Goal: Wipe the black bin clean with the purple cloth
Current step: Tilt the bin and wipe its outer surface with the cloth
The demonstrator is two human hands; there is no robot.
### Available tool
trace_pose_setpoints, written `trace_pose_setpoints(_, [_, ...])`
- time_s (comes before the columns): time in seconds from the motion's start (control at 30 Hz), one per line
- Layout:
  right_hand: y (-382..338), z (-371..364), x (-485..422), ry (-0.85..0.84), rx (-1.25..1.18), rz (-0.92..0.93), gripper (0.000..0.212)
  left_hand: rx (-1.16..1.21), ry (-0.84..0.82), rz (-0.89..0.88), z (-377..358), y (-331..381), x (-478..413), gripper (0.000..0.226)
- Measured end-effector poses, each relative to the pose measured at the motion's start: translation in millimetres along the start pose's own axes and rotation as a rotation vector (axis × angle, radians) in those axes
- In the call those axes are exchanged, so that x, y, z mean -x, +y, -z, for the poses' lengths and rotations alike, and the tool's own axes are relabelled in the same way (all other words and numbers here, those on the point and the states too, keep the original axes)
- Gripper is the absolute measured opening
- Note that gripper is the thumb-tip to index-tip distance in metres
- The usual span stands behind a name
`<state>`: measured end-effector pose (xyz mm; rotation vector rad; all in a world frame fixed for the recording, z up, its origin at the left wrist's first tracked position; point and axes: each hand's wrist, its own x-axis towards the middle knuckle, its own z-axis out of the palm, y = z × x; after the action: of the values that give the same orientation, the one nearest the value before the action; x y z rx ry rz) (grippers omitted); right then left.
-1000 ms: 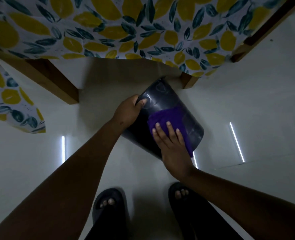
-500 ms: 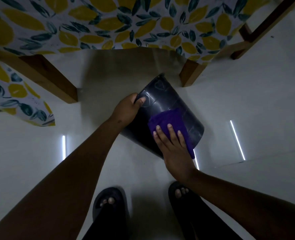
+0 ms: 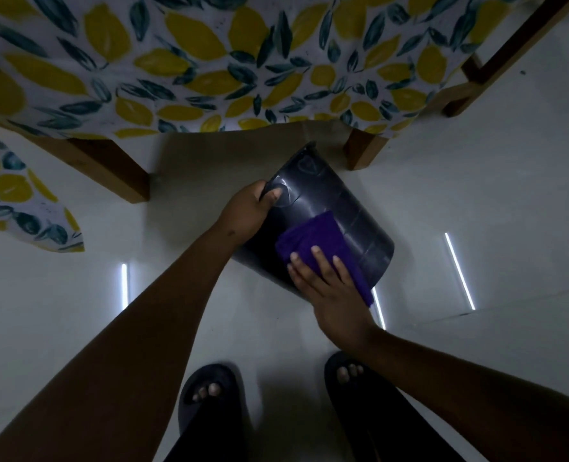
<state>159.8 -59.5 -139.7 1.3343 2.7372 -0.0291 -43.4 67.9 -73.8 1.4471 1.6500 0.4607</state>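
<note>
The black bin [image 3: 313, 211] lies tilted on the pale floor [image 3: 476, 195], its mouth toward 12 o'clock, just beside the wooden leg [image 3: 360, 151] of the cloth-covered surface [image 3: 209, 61]. The left hand [image 3: 246, 211] is clenched on the rim at 10 o'clock. The right hand [image 3: 330, 288] presses the purple cloth [image 3: 320, 241] flat with spread fingers [image 3: 320, 261] at 5 o'clock. Too much pressure may roll the bin out of the rim grip, and the cloth may bunch or slip off the glossy wall.

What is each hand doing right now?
Left hand: closed on the rim of the black bin.
Right hand: fingers flat, pressing the purple cloth against the bin.
</note>
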Motion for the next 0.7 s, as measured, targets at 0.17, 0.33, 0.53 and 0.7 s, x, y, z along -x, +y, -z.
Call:
trace_pose_setpoints(0.17, [14.4,20.9,-31.7,0.038,-0.070,-0.024,0.083,-0.008,-0.007,-0.013,0.9,4.2,-2.0,0.033])
trace_pose_setpoints(0.33, [30.9,50.7,-61.4,0.106,-0.390,-0.455,0.067,-0.019,-0.006,0.003,1.0,7.9,-3.8,0.034])
trace_pose_setpoints(0.53, [6.9,7.1,-11.4,0.029,0.007,-0.039,0.084,-0.014,-0.020,0.022,2.8,1.8,-1.6,0.038])
trace_pose_setpoints(0.7, [6.4,-2.1,0.1,0.006,0.145,0.190,0.080,0.034,-0.033,0.037,3.7,5.0,1.1,0.037])
